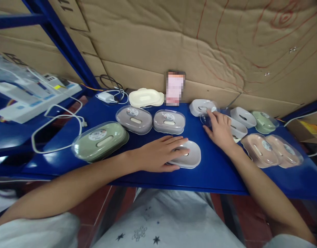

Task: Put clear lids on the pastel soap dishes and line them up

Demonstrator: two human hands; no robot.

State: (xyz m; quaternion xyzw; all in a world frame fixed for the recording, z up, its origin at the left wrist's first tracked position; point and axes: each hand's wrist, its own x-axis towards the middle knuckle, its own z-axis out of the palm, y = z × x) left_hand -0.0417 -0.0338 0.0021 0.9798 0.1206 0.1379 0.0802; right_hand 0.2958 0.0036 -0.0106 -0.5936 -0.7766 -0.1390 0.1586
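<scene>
My left hand (161, 151) lies flat on a white soap dish (191, 155) near the front edge of the blue table (215, 172), fingers spread over its left half. My right hand (220, 129) reaches farther back and grips a clear plastic lid (206, 119) beside a white dish (200, 105). To the left stand a green lidded soap box (100, 141) and two grey lidded ones (134, 119) (169, 121). A cream dish (145, 97) sits at the back.
Right of my right hand lie white dishes (242, 115), a green box (263, 121) and pink lidded boxes (260, 148). A white cable (57, 127) loops at left by a charger (105, 96) and power strip boxes (31, 98). Cardboard lines the back wall; a blurred card (174, 88) stands against it.
</scene>
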